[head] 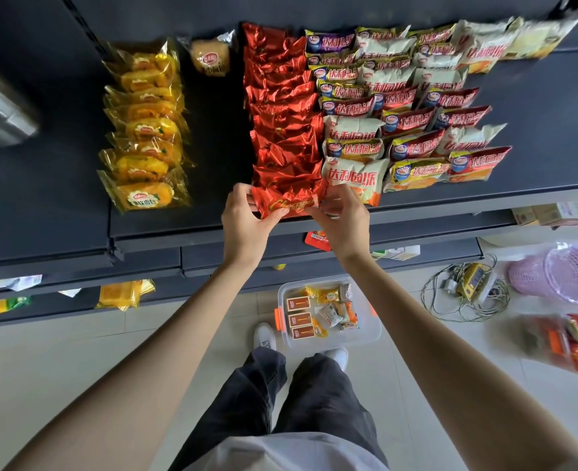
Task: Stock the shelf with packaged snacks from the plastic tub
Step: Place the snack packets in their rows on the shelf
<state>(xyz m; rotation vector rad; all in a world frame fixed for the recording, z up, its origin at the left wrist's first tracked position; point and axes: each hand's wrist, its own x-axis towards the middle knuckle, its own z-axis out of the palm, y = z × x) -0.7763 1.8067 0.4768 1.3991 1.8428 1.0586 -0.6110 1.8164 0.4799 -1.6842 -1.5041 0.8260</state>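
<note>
Head view: left hand point(243, 217) and right hand point(340, 215) each pinch one end of a red foil snack packet point(289, 202), grip closed on it. Packet sits at shelf point(59, 205) front edge, near end of red row point(280, 113). Plastic tub point(370, 334) on floor below, packets inside.

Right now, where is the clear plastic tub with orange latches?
In the head view, the clear plastic tub sits on the tiled floor at lower centre, just beyond the white shoes.
</note>
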